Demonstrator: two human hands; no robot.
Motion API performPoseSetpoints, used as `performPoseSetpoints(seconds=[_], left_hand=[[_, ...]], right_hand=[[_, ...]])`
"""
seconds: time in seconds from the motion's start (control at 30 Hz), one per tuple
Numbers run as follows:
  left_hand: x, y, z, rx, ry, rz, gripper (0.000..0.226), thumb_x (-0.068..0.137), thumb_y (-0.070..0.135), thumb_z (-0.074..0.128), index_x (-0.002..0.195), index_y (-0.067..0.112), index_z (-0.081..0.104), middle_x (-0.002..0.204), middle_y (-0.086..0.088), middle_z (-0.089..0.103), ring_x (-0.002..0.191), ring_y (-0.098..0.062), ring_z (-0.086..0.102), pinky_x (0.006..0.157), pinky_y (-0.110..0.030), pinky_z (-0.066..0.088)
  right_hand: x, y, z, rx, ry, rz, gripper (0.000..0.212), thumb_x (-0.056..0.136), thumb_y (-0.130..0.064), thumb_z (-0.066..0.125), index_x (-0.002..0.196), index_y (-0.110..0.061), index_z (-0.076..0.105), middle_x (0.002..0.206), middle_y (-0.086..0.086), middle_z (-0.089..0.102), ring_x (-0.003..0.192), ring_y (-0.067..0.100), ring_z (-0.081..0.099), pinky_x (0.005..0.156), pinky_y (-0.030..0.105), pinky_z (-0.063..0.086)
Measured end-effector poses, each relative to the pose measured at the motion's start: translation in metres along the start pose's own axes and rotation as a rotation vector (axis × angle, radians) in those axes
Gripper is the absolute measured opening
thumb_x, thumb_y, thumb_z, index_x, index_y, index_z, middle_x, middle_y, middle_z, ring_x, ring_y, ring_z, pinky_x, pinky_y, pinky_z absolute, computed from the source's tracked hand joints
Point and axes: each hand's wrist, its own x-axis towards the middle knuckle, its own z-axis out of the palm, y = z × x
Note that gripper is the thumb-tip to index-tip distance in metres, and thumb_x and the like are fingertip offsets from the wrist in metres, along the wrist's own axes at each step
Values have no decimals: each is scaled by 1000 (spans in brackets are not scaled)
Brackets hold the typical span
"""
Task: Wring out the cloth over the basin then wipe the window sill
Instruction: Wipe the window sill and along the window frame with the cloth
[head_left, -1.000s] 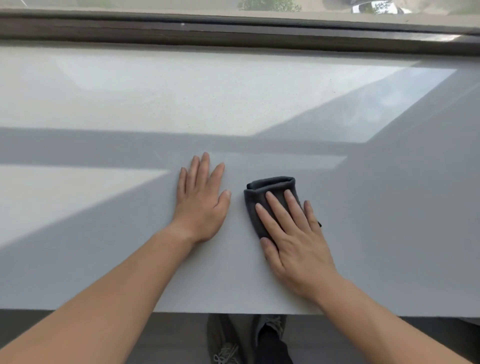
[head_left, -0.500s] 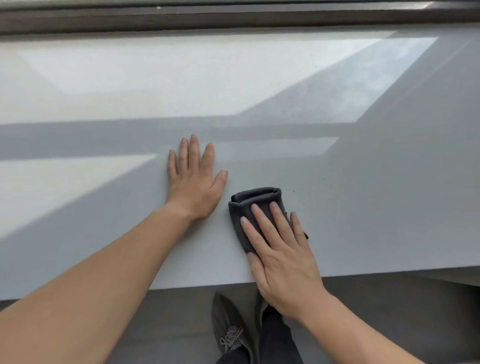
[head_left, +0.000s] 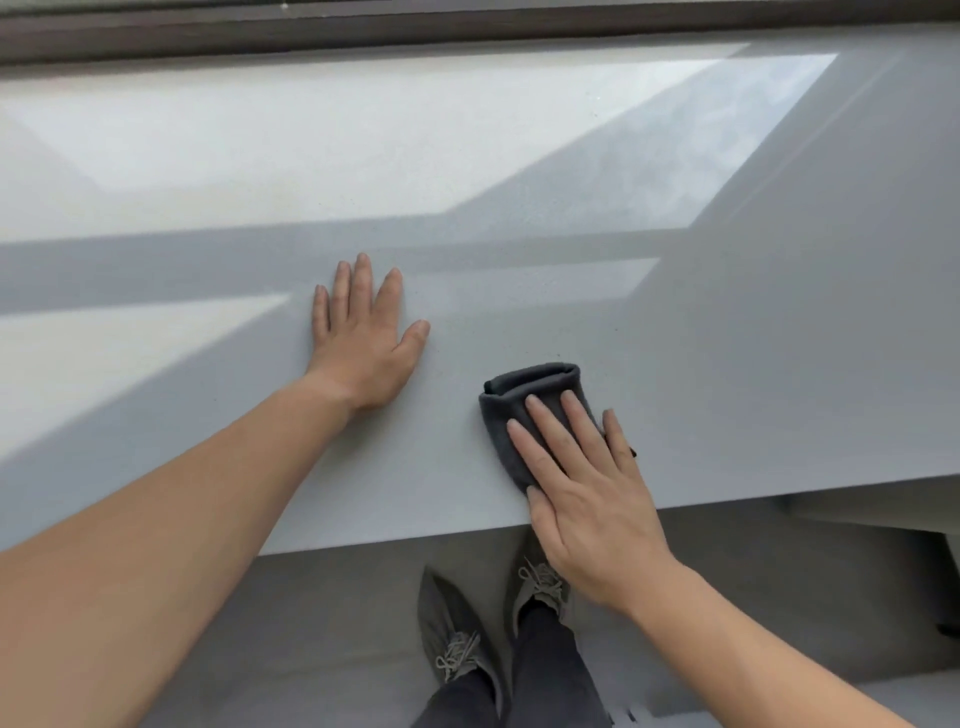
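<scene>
A folded dark grey cloth (head_left: 524, 395) lies flat on the wide light grey window sill (head_left: 727, 338), close to its front edge. My right hand (head_left: 582, 488) presses down on the cloth with its fingers stretched out flat, and its heel hangs past the sill's edge. My left hand (head_left: 363, 338) rests palm down on the bare sill to the left of the cloth, fingers spread, holding nothing. No basin is in view.
A dark window frame (head_left: 467, 26) runs along the far edge of the sill. Sunlit patches and shadows cross the sill's surface. Below the front edge are the grey floor (head_left: 337, 597) and my two shoes (head_left: 457, 634).
My right hand has dragged the cloth back toward the sill's front edge. My left hand stays flat on the sill. The view has tilted down, showing more floor and shoes.
</scene>
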Motion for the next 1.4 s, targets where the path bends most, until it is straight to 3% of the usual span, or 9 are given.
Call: performPoseSetpoints(seconds=[0.13,0.43,0.6,0.7,0.87,1.1,1.17,1.3,1.4], left_hand=[[-2,10,0,-28,58,-6,67,100,50,30,157,21,10,166,-6,-12,151,-19,-18,120,-44,-16],[19,65,10,-50,69,109,66,101,49,29,158,21,9,166,-5,-14,151,-18,-20,120,-43,-17],[41,87,10,-25,78,96,66,101,48,29,158,22,6,166,-5,-15,150,-19,-22,120,-44,-17],[56,96,8,-16,76,95,67,101,49,28,158,24,4,165,-4,-18,150,-18,-24,120,-44,-17],[80,104,5,-32,47,34,67,101,52,26,158,30,-2,165,-3,-21,149,-19,-26,120,-44,-17],[84,113,11,11,68,-27,67,100,53,25,158,30,-1,165,-3,-20,149,-19,-25,120,-45,-17],[86,114,10,5,66,-32,66,100,53,26,158,30,1,165,-3,-18,150,-19,-24,120,-45,-16],[94,120,7,0,118,-53,64,99,51,33,155,28,15,165,-8,-5,151,-23,-13,120,-47,-10],[113,124,0,25,184,21,64,97,47,38,155,26,19,166,-8,-3,152,-22,-10,121,-46,-9]], right_hand=[[14,57,-17,67,22,331,66,93,-32,29,159,-25,20,168,-2,10,155,24,-3,124,53,3],[0,33,-14,18,24,152,70,83,-31,49,150,-14,40,165,9,22,154,32,9,121,60,15],[14,29,-9,-26,39,136,69,97,-41,36,158,-11,23,167,15,14,154,34,6,121,57,13],[28,73,-15,-53,11,76,63,99,-40,33,157,-17,27,167,8,16,154,32,10,121,56,13],[96,153,-38,-11,46,490,65,98,-44,17,160,-24,14,169,1,2,155,25,-4,124,52,3],[65,115,-28,-18,11,-53,59,98,-40,38,155,-26,31,166,3,21,154,33,12,122,57,15],[94,147,-34,-35,23,-9,59,98,-41,35,155,-28,32,166,2,21,154,30,12,123,54,11],[176,190,-53,30,43,365,61,100,-42,25,159,-31,14,169,-1,3,155,26,-5,124,51,0],[185,160,-48,8,71,299,63,100,-42,26,160,-29,13,169,2,4,155,29,-5,124,54,2]])
